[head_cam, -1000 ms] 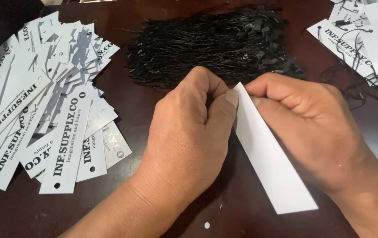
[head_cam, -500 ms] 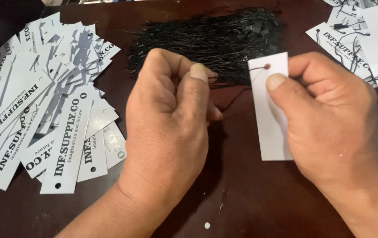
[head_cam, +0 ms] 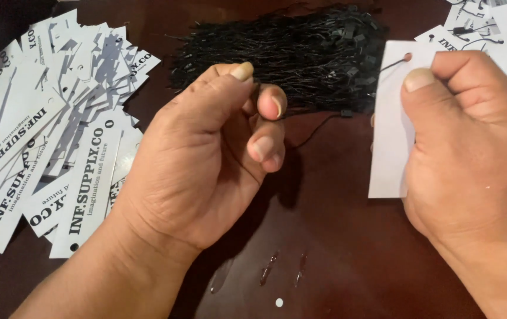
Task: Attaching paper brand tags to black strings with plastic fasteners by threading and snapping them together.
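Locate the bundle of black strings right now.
In the head view the bundle of black strings lies at top centre on the dark table, just beyond the left hand, between the pile of white tags and the right hand.

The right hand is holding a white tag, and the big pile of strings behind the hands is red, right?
Not quite. The head view shows the pile of strings is black, not red. The rest holds: the right hand is holding a white tag, and the pile lies behind the hands on the dark table.
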